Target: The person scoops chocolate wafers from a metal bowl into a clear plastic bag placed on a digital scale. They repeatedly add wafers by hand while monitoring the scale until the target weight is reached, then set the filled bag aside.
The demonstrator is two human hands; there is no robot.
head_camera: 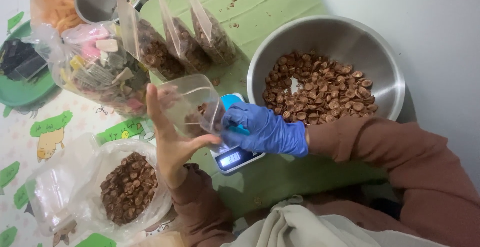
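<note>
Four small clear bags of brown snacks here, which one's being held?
The front small clear bag, above the scale, held by the bare left hand and gloved right hand; three other bags stand untouched behind.

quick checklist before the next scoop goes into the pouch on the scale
1. Clear pouch held open by left hand: ok.
2. Gloved right hand at the pouch mouth: ok.
3. Pouch resting squarely on the small scale: cannot tell, hands hide it.
4. Scale display lit: ok; reading too blurred to judge.
5. Steel bowl stocked with round brown snacks: ok.
6. Three filled pouches standing upright behind: ok.
</note>
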